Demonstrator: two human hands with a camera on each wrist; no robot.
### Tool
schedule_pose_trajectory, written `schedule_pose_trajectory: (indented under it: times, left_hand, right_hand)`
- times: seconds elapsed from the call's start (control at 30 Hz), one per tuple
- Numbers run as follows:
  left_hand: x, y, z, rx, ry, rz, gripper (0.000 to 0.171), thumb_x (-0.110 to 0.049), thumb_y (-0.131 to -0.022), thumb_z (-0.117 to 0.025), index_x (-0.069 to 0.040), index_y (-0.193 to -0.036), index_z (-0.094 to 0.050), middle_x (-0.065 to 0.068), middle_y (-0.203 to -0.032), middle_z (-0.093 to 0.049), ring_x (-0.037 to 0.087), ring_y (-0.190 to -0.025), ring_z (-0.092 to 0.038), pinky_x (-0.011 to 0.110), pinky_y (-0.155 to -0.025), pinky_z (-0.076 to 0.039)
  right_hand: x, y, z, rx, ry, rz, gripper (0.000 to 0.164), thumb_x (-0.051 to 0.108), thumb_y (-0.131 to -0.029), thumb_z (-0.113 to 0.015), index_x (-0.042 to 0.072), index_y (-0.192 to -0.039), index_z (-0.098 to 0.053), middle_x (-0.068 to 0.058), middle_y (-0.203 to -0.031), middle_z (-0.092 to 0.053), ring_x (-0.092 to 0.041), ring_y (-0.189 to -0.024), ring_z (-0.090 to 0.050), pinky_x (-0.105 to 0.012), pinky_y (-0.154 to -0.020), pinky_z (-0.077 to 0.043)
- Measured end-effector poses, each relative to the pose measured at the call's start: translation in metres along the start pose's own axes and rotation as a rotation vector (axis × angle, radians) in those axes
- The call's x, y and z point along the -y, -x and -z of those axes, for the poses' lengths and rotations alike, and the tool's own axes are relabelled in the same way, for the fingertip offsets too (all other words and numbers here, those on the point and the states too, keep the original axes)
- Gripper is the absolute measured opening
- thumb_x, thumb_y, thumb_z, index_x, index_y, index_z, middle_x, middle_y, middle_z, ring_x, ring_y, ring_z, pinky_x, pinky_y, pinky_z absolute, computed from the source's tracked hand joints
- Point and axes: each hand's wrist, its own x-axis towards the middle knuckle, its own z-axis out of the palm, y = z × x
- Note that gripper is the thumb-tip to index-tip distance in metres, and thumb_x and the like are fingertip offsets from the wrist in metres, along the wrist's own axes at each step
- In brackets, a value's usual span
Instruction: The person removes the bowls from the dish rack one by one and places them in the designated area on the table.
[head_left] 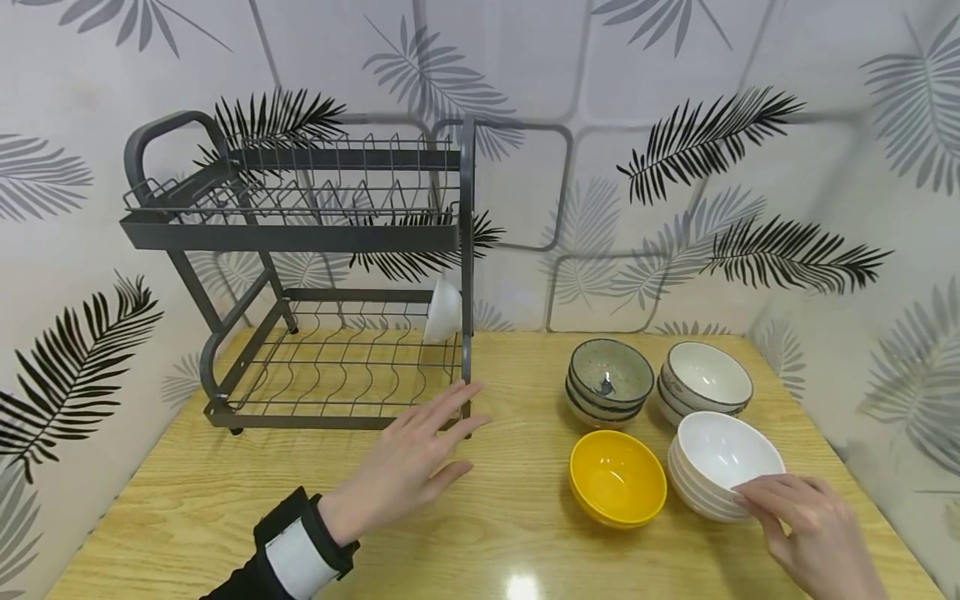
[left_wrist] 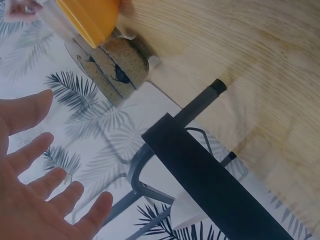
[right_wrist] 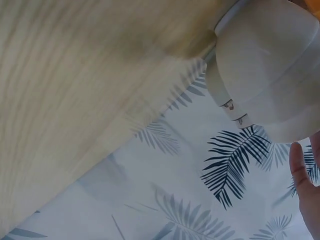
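Note:
My left hand (head_left: 401,454) is held above the table in front of the dish rack (head_left: 322,237), its fingers spread and holding nothing. In the left wrist view the same hand (left_wrist: 45,185) shows its palm side. On the right, my right hand (head_left: 813,525) has its fingertips at the near rim of the top white bowl (head_left: 727,450) in a nested stack. The right wrist view shows a straight finger (right_wrist: 300,170) at the rim of the white bowls (right_wrist: 265,55); whether it grips cannot be told. Beside the stack stands a yellow bowl (head_left: 618,475).
Behind the yellow bowl are stacked grey-green speckled bowls (head_left: 611,375) and cream bowls with a dark rim (head_left: 708,375). One white bowl (head_left: 444,312) stands tilted at the right end of the rack's lower tier. A patterned wall covering (head_left: 517,275) borders the wooden table (head_left: 480,533).

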Motion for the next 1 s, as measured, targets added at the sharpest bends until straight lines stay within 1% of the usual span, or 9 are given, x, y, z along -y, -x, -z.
schedule_pose_trajectory:
  times: [0.1,0.13,0.2,0.27,0.33,0.53,0.77,0.87,1.0]
  left_hand:
    - [0.006,0.001,0.001,-0.002,0.019,0.037,0.059,-0.025,-0.089,-0.078,-0.015,-0.142,-0.056,0.009,-0.165,-0.033,0.032,-0.15,-0.037,0.058,-0.107,-0.049]
    - [0.008,0.001,0.002,-0.007,0.027,0.047,0.06,-0.025,-0.089,-0.078,-0.014,-0.143,-0.056,0.01,-0.164,-0.033,0.033,-0.149,-0.038,0.059,-0.107,-0.049]
    - [0.012,0.001,0.001,-0.006,0.038,0.073,0.062,-0.025,-0.089,-0.078,-0.012,-0.144,-0.054,0.011,-0.164,-0.034,0.034,-0.149,-0.038,0.06,-0.107,-0.048]
    - [0.016,0.0,0.001,-0.006,0.06,0.104,0.065,-0.024,-0.088,-0.079,-0.01,-0.145,-0.051,0.014,-0.163,-0.035,0.036,-0.148,-0.039,0.062,-0.108,-0.046]
    - [0.02,-0.001,0.0,-0.007,0.083,0.139,0.068,-0.023,-0.087,-0.08,-0.009,-0.146,-0.049,0.015,-0.162,-0.035,0.038,-0.147,-0.039,0.064,-0.106,-0.046]
    - [0.036,-0.008,-0.003,-0.001,0.205,0.274,0.072,-0.021,-0.089,-0.077,-0.002,-0.149,-0.042,0.023,-0.16,-0.034,0.046,-0.141,-0.044,0.066,-0.106,-0.045]
    - [0.059,-0.026,-0.001,0.041,0.45,0.448,0.075,-0.015,-0.096,-0.067,0.006,-0.154,-0.026,0.031,-0.16,-0.028,0.05,-0.147,-0.032,0.066,-0.117,-0.033]
    - [0.068,-0.033,0.0,0.049,0.505,0.497,0.074,-0.013,-0.097,-0.064,0.009,-0.154,-0.022,0.035,-0.159,-0.026,0.052,-0.147,-0.028,0.067,-0.118,-0.03]
    - [0.078,-0.041,0.0,0.068,0.541,0.527,0.073,-0.014,-0.099,-0.059,0.012,-0.153,-0.019,0.038,-0.158,-0.023,0.054,-0.147,-0.027,0.067,-0.118,-0.029]
  right_hand:
    - [-0.002,0.004,-0.001,0.028,-0.056,-0.006,0.061,0.055,-0.105,-0.041,0.01,-0.083,-0.077,-0.002,-0.082,-0.075,0.006,-0.107,-0.058,-0.013,-0.102,-0.029]
    - [-0.002,0.005,-0.001,0.043,-0.072,-0.018,0.06,0.056,-0.104,-0.042,0.01,-0.087,-0.077,0.005,-0.09,-0.077,0.01,-0.118,-0.053,-0.013,-0.107,-0.024]
    - [-0.001,0.005,0.0,0.059,-0.098,-0.032,0.057,0.057,-0.102,-0.045,0.011,-0.096,-0.078,0.016,-0.11,-0.074,0.012,-0.136,-0.04,-0.014,-0.112,-0.02]
    - [0.0,0.003,0.001,0.07,-0.109,-0.042,0.056,0.058,-0.101,-0.048,0.01,-0.105,-0.077,0.023,-0.13,-0.065,0.006,-0.144,-0.036,-0.016,-0.117,-0.017]
    - [0.002,-0.001,0.003,0.085,-0.104,-0.049,0.057,0.058,-0.1,-0.05,0.009,-0.113,-0.075,0.023,-0.142,-0.056,0.0,-0.148,-0.034,-0.018,-0.121,-0.015]
    - [0.012,-0.013,0.003,0.124,-0.109,-0.056,0.061,0.058,-0.102,-0.046,0.007,-0.127,-0.069,-0.008,-0.153,-0.053,-0.014,-0.156,-0.026,-0.027,-0.129,-0.009]
    - [0.026,-0.027,-0.006,0.143,-0.149,-0.024,0.062,0.055,-0.103,-0.045,0.008,-0.14,-0.059,-0.012,-0.162,-0.038,-0.023,-0.158,-0.019,-0.032,-0.131,-0.004]
    - [0.032,-0.033,-0.011,0.154,-0.155,-0.009,0.063,0.055,-0.103,-0.045,0.008,-0.143,-0.057,-0.011,-0.164,-0.035,-0.022,-0.158,-0.018,-0.032,-0.131,-0.003]
    - [0.039,-0.039,-0.018,0.168,-0.179,0.0,0.063,0.054,-0.102,-0.046,0.006,-0.143,-0.056,-0.011,-0.165,-0.033,-0.022,-0.159,-0.017,-0.032,-0.132,-0.004]
